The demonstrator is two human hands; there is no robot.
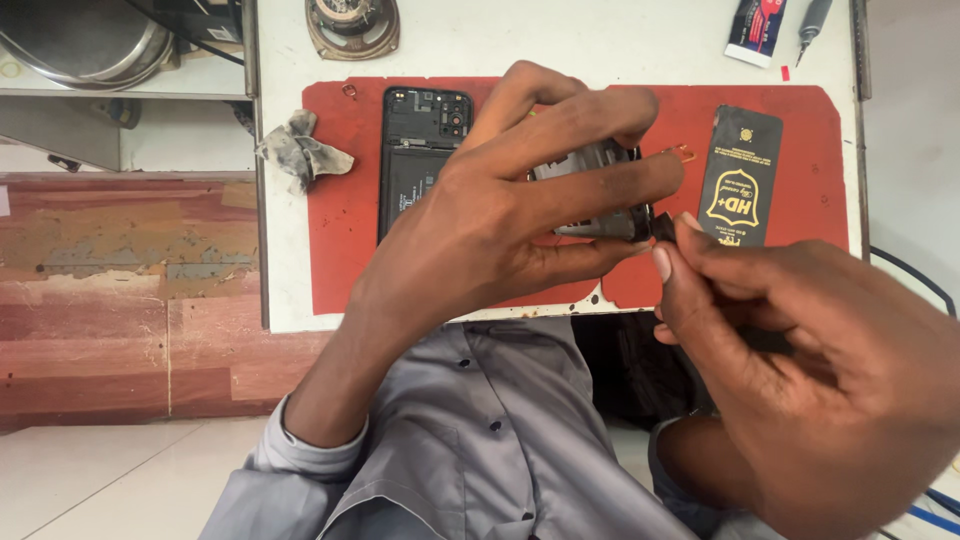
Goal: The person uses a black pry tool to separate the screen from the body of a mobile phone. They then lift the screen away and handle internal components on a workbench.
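My left hand (500, 215) grips a grey phone part (590, 185), a frame or screen assembly, above the red mat (340, 240). Fingers wrap over its top and underside, so most of it is hidden. My right hand (800, 360) pinches a small black piece (662, 226) at the part's right corner with thumb and forefinger. An opened black phone body (415, 150) with its insides showing lies on the mat, just left of my left hand.
A black and gold flat packet (740, 178) lies on the mat's right side. A crumpled grey cloth (298, 150) sits at the mat's left edge. A round speaker (352, 26), a glue tube (757, 28) and a screwdriver (812, 22) lie at the white table's far edge.
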